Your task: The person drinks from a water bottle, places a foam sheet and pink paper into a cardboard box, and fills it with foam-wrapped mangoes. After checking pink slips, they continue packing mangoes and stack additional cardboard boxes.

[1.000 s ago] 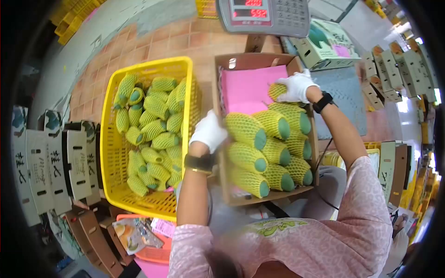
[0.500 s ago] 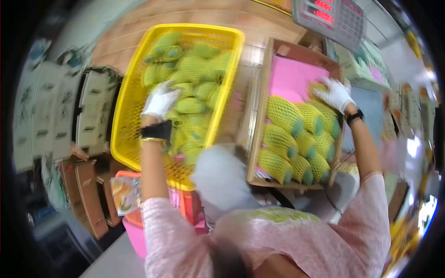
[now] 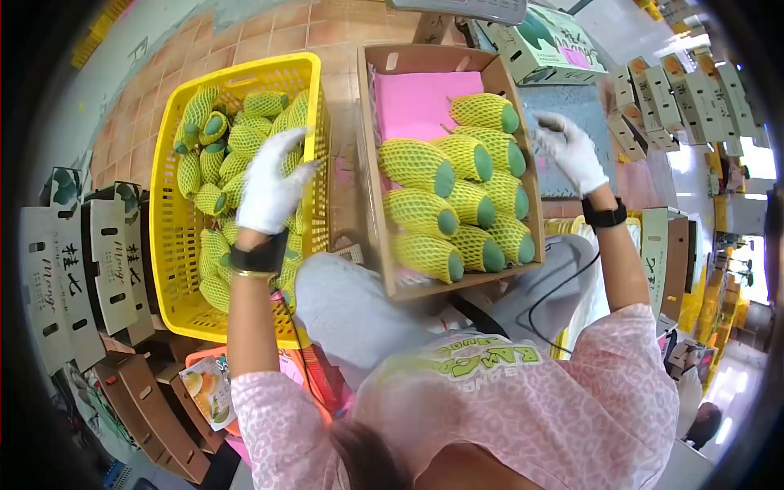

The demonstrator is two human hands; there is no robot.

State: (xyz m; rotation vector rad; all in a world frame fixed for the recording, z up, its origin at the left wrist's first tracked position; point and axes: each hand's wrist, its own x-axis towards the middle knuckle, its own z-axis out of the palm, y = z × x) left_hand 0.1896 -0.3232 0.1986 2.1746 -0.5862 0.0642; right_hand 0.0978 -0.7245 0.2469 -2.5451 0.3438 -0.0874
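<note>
Over the right side of the yellow basket (image 3: 159, 245), my white-gloved left hand (image 3: 273, 186) hangs with thumb and fingers apart and nothing in it. Below it, green mangoes (image 3: 249, 135) in yellow foam nets fill much of the basket. In front of me a cardboard box (image 3: 376, 253) holds rows of netted mangoes, green ends facing right. Its uppermost mango (image 3: 482, 113) lies beside a pink sheet (image 3: 425, 102) at the far end. Just outside the box's right wall is my gloved right hand (image 3: 574, 155), empty, its fingers loosely bent and apart.
A scale (image 3: 465, 8) stands beyond the box. A printed mango carton (image 3: 543, 45) sits at the far right, near a blue-grey platform (image 3: 563, 175). Upright cartons (image 3: 53, 286) line the left side. An orange tub is beside my left leg.
My right hand has let go of the uppermost mango and moved out past the box's right wall. My left hand has shifted toward the basket's right rim. The view has also turned.
</note>
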